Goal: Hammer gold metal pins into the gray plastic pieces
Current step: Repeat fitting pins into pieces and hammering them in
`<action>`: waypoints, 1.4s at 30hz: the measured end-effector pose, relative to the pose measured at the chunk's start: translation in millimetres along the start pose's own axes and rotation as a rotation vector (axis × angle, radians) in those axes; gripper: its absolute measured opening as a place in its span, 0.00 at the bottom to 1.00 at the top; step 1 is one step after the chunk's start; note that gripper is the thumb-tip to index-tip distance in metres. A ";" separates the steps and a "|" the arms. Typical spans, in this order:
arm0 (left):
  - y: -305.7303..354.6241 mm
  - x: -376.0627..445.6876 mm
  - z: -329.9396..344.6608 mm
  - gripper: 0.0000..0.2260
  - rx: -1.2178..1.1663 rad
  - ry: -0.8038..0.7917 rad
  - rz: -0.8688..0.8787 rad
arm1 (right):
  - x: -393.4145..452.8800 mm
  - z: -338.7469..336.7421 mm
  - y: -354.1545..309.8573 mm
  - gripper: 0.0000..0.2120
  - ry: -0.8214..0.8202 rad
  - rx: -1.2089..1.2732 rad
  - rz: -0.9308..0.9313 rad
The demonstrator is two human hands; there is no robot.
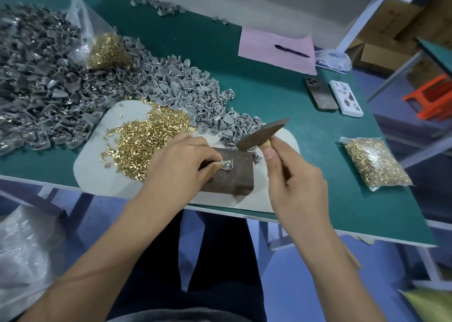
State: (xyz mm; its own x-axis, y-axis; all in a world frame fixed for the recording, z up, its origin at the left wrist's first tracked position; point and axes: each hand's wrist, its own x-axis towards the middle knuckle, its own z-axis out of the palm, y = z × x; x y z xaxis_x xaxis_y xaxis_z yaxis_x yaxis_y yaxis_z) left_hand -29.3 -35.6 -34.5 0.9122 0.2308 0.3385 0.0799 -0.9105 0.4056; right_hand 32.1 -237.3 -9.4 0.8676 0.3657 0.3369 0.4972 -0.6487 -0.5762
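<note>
My left hand (181, 161) pinches a small gray plastic piece (227, 164) with a gold pin in it, pressed flat on a dark rusty metal block (232, 175). My right hand (293, 175) grips the wooden handle of a hammer (263, 132), whose dark head hangs tilted just above and to the right of the piece. A loose heap of gold pins (146, 138) lies on a white mat (93, 170) left of the block. A big pile of gray plastic pieces (73, 84) spreads across the left and middle of the green table (318, 136).
An open plastic bag of pins (107, 50) rests on the gray pile, and a sealed bag of pins (374, 162) lies at the right. Two phones (320, 94) and a pink paper with a pen (291, 50) lie further back. The table's front edge runs just below the block.
</note>
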 end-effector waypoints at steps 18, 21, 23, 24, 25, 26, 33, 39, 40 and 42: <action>-0.4 5.0 -5.0 0.06 0.049 -0.050 -0.045 | -11.9 19.9 -4.9 0.18 0.060 -0.012 -0.037; 0.4 6.0 -5.3 0.07 0.053 -0.054 -0.041 | -7.3 13.2 -4.5 0.16 0.018 -0.157 -0.055; -0.2 5.9 -5.1 0.07 0.039 -0.054 -0.047 | -4.8 8.3 -3.4 0.16 0.135 -0.045 -0.037; -0.4 5.8 -4.9 0.07 0.037 -0.054 -0.048 | -4.6 8.1 -1.9 0.17 0.149 0.002 -0.030; -0.3 5.9 -4.5 0.07 0.041 -0.053 -0.048 | -5.1 9.1 -2.7 0.18 0.120 -0.006 -0.036; 0.0 6.0 -4.5 0.08 0.047 -0.053 -0.046 | -6.3 10.7 -3.5 0.17 0.051 -0.063 -0.043; -1.3 6.6 -4.6 0.09 0.030 -0.061 -0.040 | -2.0 -1.6 22.0 0.13 -0.002 -0.227 0.041; -2.6 5.9 -3.1 0.08 0.019 -0.052 -0.033 | -12.3 -1.2 55.1 0.15 0.013 -0.242 0.221; -2.8 6.0 -2.9 0.08 0.013 -0.052 -0.033 | -13.7 0.4 59.0 0.16 -0.002 -0.216 0.239; -2.7 6.1 -2.2 0.08 0.007 -0.047 -0.031 | -16.2 4.2 63.4 0.17 -0.073 -0.216 0.251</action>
State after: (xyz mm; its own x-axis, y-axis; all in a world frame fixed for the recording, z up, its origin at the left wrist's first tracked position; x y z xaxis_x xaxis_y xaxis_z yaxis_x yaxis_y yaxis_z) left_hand -24.8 -31.0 -31.6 0.9270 0.2428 0.2860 0.1109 -0.9055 0.4095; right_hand 49.6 -281.5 -54.5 0.9649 0.2183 0.1462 0.2616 -0.8481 -0.4607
